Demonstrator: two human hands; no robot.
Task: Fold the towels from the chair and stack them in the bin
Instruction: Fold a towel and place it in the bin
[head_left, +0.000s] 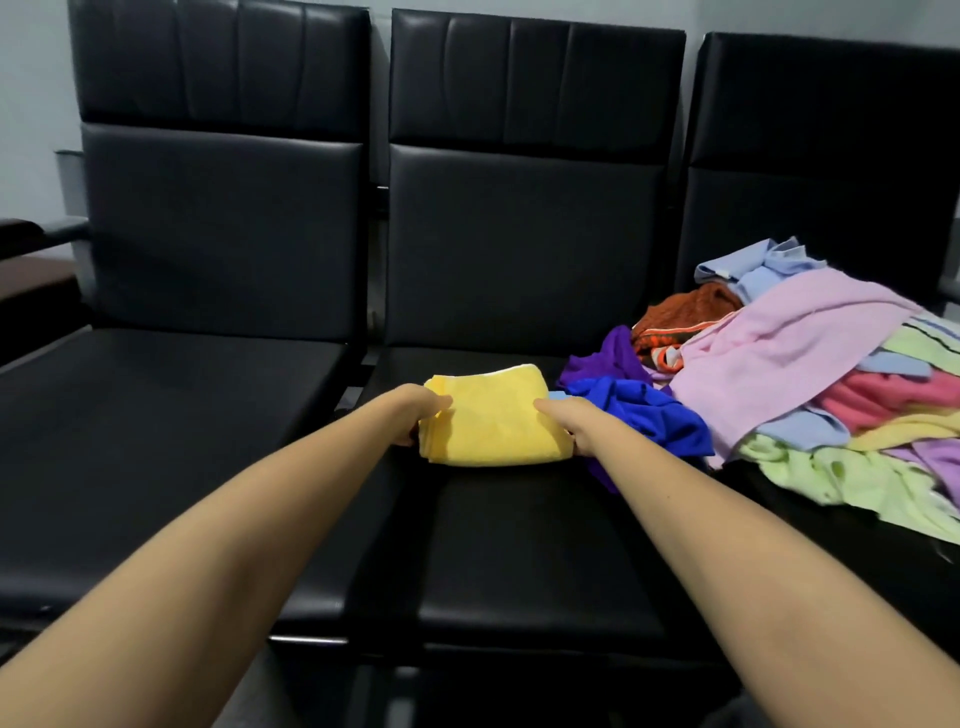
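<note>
1. Head view, centre of frame: holds a yellow towel (491, 418), already folded to a small thick rectangle, flat on the seat of the middle chair (519, 545).
2. Pinches its left edge with the left hand (421, 413), fingers over the top and thumb seemingly tucked below. Does the same at the right edge with the right hand (569, 423). Both hands closed on the cloth, nothing else in them.
3. Probably grips both ends at once so that the layers do not slide apart, whether for pressing the last crease or for lifting the bundle in one piece.
4. Right of frame: a loose pile of towels (810, 374), pink, green, lilac, orange and pale blue, heaped on the right chair and spilling over onto the middle seat.
5. Just beside the right hand, apparently touching it, a crumpled blue cloth (639, 410) at the near edge of that heap.
6. Uses the middle seat as the folding surface, likely because flat, firm and right next to the pile.
7. Left of frame: the left chair (171, 441).
8. No bin anywhere in frame; cannot tell where it stands. Judging by the heap, most of the folding not yet done.
</note>
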